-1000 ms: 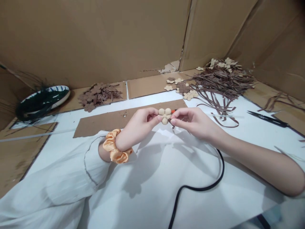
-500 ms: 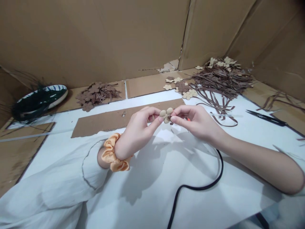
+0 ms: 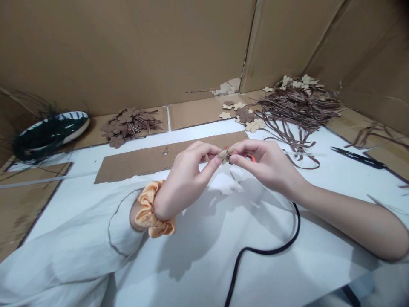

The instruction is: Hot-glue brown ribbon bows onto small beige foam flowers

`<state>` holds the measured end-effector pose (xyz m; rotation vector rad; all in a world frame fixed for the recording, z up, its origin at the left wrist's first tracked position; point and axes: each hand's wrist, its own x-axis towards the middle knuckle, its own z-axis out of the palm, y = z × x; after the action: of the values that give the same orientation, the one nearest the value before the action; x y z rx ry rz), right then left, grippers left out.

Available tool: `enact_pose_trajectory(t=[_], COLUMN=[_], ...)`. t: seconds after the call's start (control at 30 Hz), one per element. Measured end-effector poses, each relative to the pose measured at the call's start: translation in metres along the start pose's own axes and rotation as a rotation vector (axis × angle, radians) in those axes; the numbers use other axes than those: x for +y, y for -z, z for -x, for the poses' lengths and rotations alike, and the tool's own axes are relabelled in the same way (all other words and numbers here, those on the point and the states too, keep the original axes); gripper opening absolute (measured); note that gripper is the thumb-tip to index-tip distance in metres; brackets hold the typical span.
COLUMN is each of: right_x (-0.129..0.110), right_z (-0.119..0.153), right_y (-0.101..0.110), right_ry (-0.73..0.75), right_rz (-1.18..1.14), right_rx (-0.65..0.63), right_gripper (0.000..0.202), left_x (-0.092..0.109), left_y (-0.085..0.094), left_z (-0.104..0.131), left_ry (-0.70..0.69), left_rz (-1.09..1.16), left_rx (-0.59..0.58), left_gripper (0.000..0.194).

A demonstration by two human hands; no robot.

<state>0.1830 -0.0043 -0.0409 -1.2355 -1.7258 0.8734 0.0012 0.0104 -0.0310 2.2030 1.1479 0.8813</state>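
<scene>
Between my fingertips, above the white tabletop, is a small beige flower piece [image 3: 224,156], its petals bunched together. My left hand [image 3: 195,170] pinches it from the left with thumb and forefinger. From the right, my right hand [image 3: 260,162] pinches the same flower, with a dark brown bit showing beside the thumb. Behind my right fingers an orange-red object [image 3: 251,157] shows in part; most of it is hidden. An orange scrunchie [image 3: 150,211] circles my left wrist.
A cardboard strip [image 3: 134,162] lies behind my hands. Brown flower pieces [image 3: 128,121] are heaped at back left, near a plate [image 3: 78,119] of dark green threads. Brown strips [image 3: 297,106] and beige flowers [image 3: 254,124] fill the back right. Black tweezers [image 3: 358,157] and a black cable [image 3: 268,251] lie right.
The flower's petals were spread flatter towards me; now they are folded closer together. My left fingertips have moved slightly right, towards my right ones. More of the orange-red object shows.
</scene>
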Motion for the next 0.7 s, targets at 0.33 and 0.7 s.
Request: enact_pose_trajectory(t=[0.33, 0.7], right_x=[-0.0008, -0.0059], right_z=[0.0023, 0.0035], right_y=[-0.0012, -0.0029], right_ry=[0.058, 0.068], right_rz=[0.011, 0.062], right_rx=[0.028, 0.073], right_gripper=[0.01, 0.009], left_x=[0.0033, 0.0041], left_y=[-0.0002, -0.0012], left_z=[0.0015, 0.0036], left_ry=[0.012, 0.006], left_rz=[-0.034, -0.034], left_rx=[-0.016, -0.001], left_gripper=[0.016, 0.015])
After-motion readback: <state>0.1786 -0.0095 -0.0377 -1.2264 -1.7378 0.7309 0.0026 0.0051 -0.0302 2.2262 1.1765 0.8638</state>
